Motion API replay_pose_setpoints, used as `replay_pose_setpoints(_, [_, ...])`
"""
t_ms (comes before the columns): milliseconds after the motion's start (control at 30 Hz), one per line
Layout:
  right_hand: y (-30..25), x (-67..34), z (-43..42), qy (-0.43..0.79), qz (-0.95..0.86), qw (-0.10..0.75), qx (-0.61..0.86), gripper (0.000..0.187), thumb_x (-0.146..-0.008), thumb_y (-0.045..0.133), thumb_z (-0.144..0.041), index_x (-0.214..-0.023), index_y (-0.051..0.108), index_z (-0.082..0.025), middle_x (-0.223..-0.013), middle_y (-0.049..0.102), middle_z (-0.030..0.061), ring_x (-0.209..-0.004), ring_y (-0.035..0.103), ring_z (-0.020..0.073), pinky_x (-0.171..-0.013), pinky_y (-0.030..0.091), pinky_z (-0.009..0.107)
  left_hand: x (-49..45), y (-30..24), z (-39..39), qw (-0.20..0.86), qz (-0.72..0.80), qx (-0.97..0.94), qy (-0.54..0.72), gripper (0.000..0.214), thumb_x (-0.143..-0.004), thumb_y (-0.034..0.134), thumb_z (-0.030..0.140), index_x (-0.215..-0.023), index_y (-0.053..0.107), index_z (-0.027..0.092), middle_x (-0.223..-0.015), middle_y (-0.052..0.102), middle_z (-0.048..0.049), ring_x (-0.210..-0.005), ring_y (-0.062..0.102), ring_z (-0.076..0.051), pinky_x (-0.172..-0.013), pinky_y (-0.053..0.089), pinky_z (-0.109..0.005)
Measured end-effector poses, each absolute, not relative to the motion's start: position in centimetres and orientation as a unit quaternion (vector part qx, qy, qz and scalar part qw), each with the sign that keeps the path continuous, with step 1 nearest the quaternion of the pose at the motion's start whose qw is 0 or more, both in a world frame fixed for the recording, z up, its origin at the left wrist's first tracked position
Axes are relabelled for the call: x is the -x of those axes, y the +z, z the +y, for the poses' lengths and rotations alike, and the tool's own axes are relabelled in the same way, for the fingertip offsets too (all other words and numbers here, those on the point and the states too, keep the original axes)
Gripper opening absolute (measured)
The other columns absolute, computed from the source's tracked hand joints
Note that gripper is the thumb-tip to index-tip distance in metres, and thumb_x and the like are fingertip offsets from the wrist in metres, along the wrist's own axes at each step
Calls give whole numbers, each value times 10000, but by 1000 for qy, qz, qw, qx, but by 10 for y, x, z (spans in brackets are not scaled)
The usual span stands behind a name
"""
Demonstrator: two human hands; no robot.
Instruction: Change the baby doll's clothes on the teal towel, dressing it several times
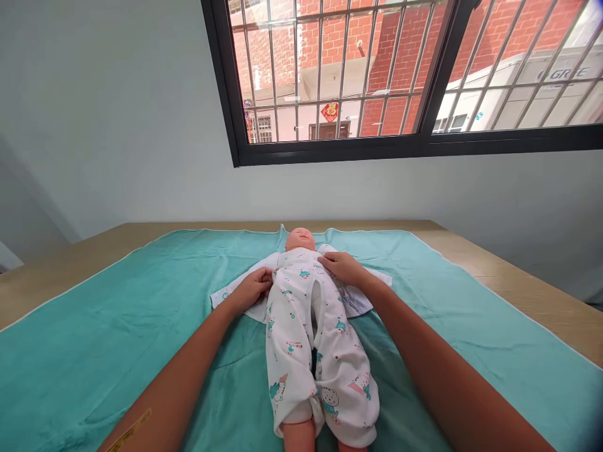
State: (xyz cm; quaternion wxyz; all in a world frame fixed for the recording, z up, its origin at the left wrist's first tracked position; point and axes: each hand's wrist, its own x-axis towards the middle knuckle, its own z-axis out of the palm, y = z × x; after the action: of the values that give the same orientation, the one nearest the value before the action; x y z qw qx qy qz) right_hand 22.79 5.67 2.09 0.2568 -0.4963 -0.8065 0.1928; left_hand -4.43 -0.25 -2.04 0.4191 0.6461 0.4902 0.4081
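A baby doll (300, 239) lies on its back, its head at the far end and its legs toward me. White printed baby pants (294, 326) with an open crotch cover it from chest to shins. Beneath the doll a white shirt (357, 302) spreads out to both sides. My left hand (254, 290) is closed at the pants' left edge, with its fingers curled against the cloth. Over the upper right edge of the pants my right hand (346, 268) grips the cloth near the waistband. Its thumb is hidden.
A teal cloth (155, 301) with some creases covers most of the wooden table (527, 292). Behind the table rises a pale wall (141, 125) with a dark-framed, barred window (330, 152).
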Motion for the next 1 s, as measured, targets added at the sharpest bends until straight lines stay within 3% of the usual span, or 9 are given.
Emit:
replay_pose_setpoints(67, [22, -235, 58, 206, -816, 233, 487, 407, -862, 431, -481, -568, 462, -201, -617, 566, 10, -603, 464, 152, -585, 304, 283, 43, -20, -5, 456, 489, -649, 363, 306, -661, 643, 263, -959, 648, 194, -735, 652, 2, -479, 453, -108, -481, 365, -254])
replay_pose_setpoints(167, [23, -247, 59, 263, -815, 186, 482, 312, -813, 492, -404, -575, 471, -202, -588, 566, 6, -550, 471, 145, -555, 309, 284, 32, -15, -10, 416, 493, -670, 367, 321, -601, 700, 249, -914, 655, 195, -791, 677, -13, -647, 573, -176, -572, 455, -291])
replay_pose_setpoints(267, [25, -256, 60, 291, -816, 157, 474, 192, -725, 557, -314, -592, 468, -210, -579, 550, -15, -530, 465, 138, -533, 313, 280, 20, -9, -16, 386, 498, -665, 401, 309, -613, 722, 289, -903, 663, 196, -868, 706, -39, -848, 620, -251, -702, 508, -354])
replay_pose_setpoints(400, [29, -262, 60, 264, -833, 144, 465, 162, -575, 658, -224, -615, 501, -212, -613, 557, -27, -569, 460, 139, -523, 300, 267, 12, -7, -20, 427, 491, -626, 430, 294, -648, 720, 285, -917, 672, 178, -940, 722, -57, -952, 628, -275, -822, 509, -402])
replay_pose_setpoints(567, [21, -266, 51, 442, -762, 217, 420, 229, -566, 710, -229, -748, 571, -210, -713, 612, -23, -633, 520, 146, -538, 382, 255, 1, -12, -21, 545, 417, -556, 469, 368, -645, 734, 265, -999, 689, 180, -971, 724, -71, -937, 644, -270, -826, 520, -420])
replay_pose_setpoints(700, [7, -263, 40, 610, -653, 290, 341, 322, -606, 710, -238, -907, 599, -207, -892, 666, 10, -815, 618, 197, -692, 502, 315, -12, -16, -23, 583, 392, -489, 518, 409, -654, 749, 324, -1032, 678, 184, -938, 726, -79, -876, 657, -260, -759, 535, -406])
replay_pose_setpoints(833, [-10, -250, 38, 652, -582, 377, 307, 288, -616, 711, -237, -874, 585, -219, -958, 682, 24, -924, 646, 236, -802, 522, 374, -14, -14, -26, 537, 441, -481, 536, 365, -733, 675, 359, -1039, 662, 160, -942, 724, -82, -863, 649, -248, -784, 520, -409])
replay_pose_setpoints(1000, [-21, -225, 38, 655, -523, 448, 312, 295, -610, 689, -226, -894, 608, -214, -901, 707, 35, -884, 669, 258, -768, 528, 383, -6, -16, -22, 434, 493, -495, 569, 180, -783, 598, 289, -910, 653, 175, -894, 718, -58, -879, 626, -239, -857, 473, -395])
